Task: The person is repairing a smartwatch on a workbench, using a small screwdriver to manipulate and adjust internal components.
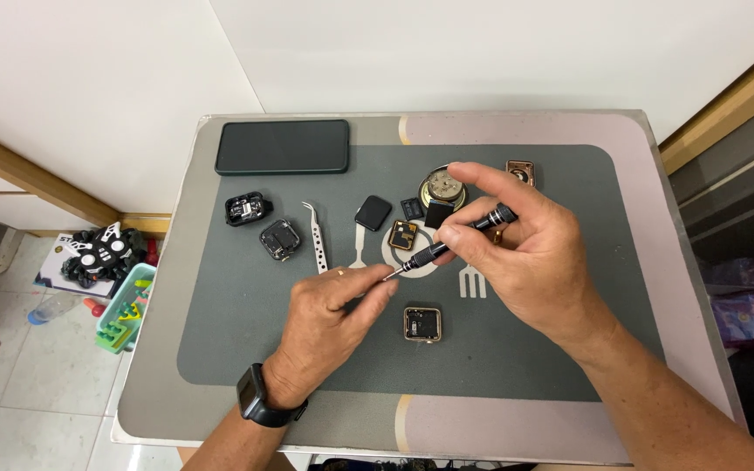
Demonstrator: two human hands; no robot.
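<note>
Closed at the fingertips, the grip of the left hand (329,318) was pinched around the tip of a black precision screwdriver (451,241), though whatever tiny part lay between the fingers could not be made out. At two o'clock from it, the right hand (517,253) was wrapped around the screwdriver's shaft above the grey worktop mat (220,331). An opened square watch case (422,324) was seen at six o'clock from the tip, tweezers (316,237) at ten o'clock.
</note>
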